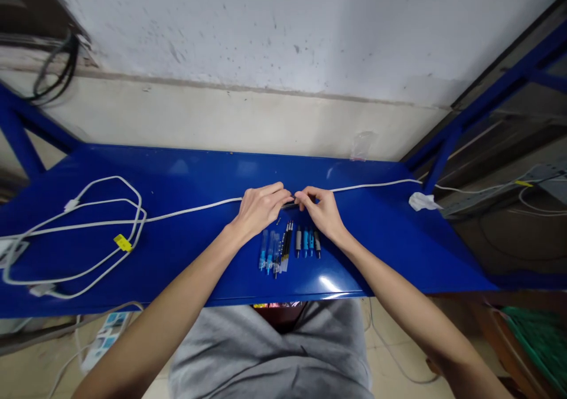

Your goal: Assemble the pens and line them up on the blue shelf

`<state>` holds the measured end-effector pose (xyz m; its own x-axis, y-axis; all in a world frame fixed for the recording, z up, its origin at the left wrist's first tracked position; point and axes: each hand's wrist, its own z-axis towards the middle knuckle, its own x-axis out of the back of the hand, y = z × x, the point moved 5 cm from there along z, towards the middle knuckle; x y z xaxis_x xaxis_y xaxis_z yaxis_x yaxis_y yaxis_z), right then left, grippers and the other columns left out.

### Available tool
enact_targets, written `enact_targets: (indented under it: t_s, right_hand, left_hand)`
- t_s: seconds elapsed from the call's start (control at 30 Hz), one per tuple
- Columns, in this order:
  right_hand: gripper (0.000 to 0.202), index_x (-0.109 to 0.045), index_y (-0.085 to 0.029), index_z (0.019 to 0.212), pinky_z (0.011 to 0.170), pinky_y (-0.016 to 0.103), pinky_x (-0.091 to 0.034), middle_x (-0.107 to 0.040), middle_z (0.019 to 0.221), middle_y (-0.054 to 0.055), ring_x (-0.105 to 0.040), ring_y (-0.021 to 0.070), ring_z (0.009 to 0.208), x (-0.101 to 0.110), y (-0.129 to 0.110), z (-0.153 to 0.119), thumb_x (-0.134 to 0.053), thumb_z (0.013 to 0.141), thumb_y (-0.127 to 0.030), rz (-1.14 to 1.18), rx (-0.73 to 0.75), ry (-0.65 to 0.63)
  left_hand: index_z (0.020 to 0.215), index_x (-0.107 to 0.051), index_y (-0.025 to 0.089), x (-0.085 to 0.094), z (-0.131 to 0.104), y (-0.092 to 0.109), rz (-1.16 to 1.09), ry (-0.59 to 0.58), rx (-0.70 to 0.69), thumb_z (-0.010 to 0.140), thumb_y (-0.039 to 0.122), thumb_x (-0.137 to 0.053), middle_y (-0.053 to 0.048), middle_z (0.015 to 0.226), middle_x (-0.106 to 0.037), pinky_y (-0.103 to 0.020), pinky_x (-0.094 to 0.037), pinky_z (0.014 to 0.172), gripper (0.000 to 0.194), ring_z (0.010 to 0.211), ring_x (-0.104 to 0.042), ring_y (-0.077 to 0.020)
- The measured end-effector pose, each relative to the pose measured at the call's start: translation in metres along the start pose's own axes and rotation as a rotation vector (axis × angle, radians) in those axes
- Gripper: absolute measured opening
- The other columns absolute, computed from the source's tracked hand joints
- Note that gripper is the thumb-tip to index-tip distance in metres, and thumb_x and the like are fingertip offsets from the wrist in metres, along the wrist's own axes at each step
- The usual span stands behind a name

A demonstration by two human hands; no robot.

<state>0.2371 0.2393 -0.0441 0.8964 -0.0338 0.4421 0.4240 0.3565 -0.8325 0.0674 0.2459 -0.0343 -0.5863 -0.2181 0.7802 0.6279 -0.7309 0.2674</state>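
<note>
My left hand (264, 205) and my right hand (319, 208) are close together over the middle of the blue table, fingertips nearly touching. Both pinch at a thin dark piece (290, 206) that spans the gap between them; its details are too small to make out. Just below my hands lie clear pen barrels with blue or dark ends (270, 251), several thin black refills (287, 246) and a row of short grey and blue grip pieces (305, 242). A tiny part (278, 221) rests above the clear barrels.
A white cable (190, 210) crosses the blue table (376, 257) behind my hands and is coiled at the left, with a yellow tag (123, 243). A crumpled white tissue (423, 201) lies at the right. Blue frame bars rise at both ends, against a wall (266, 115).
</note>
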Motion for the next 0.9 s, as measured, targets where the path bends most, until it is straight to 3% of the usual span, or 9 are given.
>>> enact_targets:
  t_s: [0.1, 0.2, 0.37, 0.5, 0.63, 0.8, 0.9]
  right_hand:
    - [0.03, -0.072, -0.019, 0.077, 0.07, 0.033, -0.042, -0.069, 0.07, 0.002, -0.057, 0.0189, 0.07, 0.002, 0.003, 0.003, -0.067, 0.097, -0.04, 0.009, 0.004, -0.025]
    - [0.012, -0.078, -0.022, 0.09, 0.08, 0.036, -0.043, -0.072, 0.086, 0.005, -0.055, 0.0217, 0.084, -0.006, -0.008, 0.002, -0.07, 0.096, -0.027, -0.132, 0.196, -0.192]
    - [0.013, -0.08, -0.025, 0.098, 0.085, 0.04, -0.04, -0.066, 0.101, 0.007, -0.05, 0.0239, 0.094, -0.027, -0.024, -0.004, -0.067, 0.096, -0.022, -0.283, 0.385, -0.423]
    - [0.013, -0.078, -0.023, 0.089, 0.083, 0.039, -0.039, -0.063, 0.103, 0.007, -0.048, 0.025, 0.098, -0.041, -0.024, -0.003, -0.069, 0.094, -0.016, -0.384, 0.418, -0.49]
    - [0.018, -0.072, -0.02, 0.086, 0.083, 0.039, -0.038, -0.064, 0.104, 0.008, -0.05, 0.0256, 0.099, -0.039, -0.026, -0.003, -0.061, 0.096, -0.01, -0.422, 0.429, -0.429]
    - [0.014, -0.065, -0.022, 0.095, 0.082, 0.038, -0.043, -0.068, 0.093, 0.005, -0.056, 0.0226, 0.088, 0.001, -0.018, 0.003, -0.055, 0.1, -0.014, -0.231, 0.277, -0.019]
    - [0.011, -0.067, -0.023, 0.096, 0.082, 0.037, -0.045, -0.068, 0.093, 0.005, -0.057, 0.0228, 0.089, 0.012, -0.011, 0.005, -0.058, 0.099, -0.018, -0.185, 0.238, 0.072]
  left_hand:
    - [0.091, -0.074, 0.023, 0.006, 0.0, -0.015, 0.007, 0.046, 0.118, 0.106, 0.03, -0.05, -0.002, 0.088, -0.072, -0.028, -0.035, 0.058, 0.03, 0.074, -0.065, -0.0144]
    - [0.085, -0.073, 0.023, 0.012, -0.001, -0.03, 0.009, 0.07, 0.202, 0.103, 0.028, -0.054, -0.002, 0.086, -0.072, -0.029, -0.035, 0.059, 0.026, 0.075, -0.066, -0.0161]
    - [0.08, -0.073, 0.022, 0.015, 0.0, -0.036, 0.028, 0.045, 0.212, 0.099, 0.023, -0.056, -0.002, 0.082, -0.072, -0.03, -0.032, 0.056, 0.025, 0.073, -0.065, -0.0178]
    - [0.079, -0.073, 0.023, 0.011, 0.001, -0.032, 0.021, 0.014, 0.184, 0.096, 0.019, -0.056, -0.002, 0.082, -0.073, -0.032, -0.033, 0.057, 0.024, 0.074, -0.066, -0.0187]
    - [0.082, -0.074, 0.023, 0.006, 0.0, -0.031, 0.009, -0.02, 0.185, 0.096, 0.017, -0.057, -0.001, 0.086, -0.074, -0.032, -0.037, 0.061, 0.023, 0.081, -0.069, -0.0202]
    - [0.102, -0.078, 0.025, 0.006, 0.0, -0.028, -0.043, -0.005, 0.182, 0.1, 0.02, -0.054, -0.002, 0.094, -0.076, -0.031, -0.043, 0.067, 0.025, 0.085, -0.07, -0.0196]
    - [0.111, -0.077, 0.024, 0.003, 0.001, -0.02, -0.099, -0.026, 0.123, 0.101, 0.018, -0.05, -0.002, 0.096, -0.076, -0.029, -0.045, 0.071, 0.03, 0.085, -0.07, -0.0177]
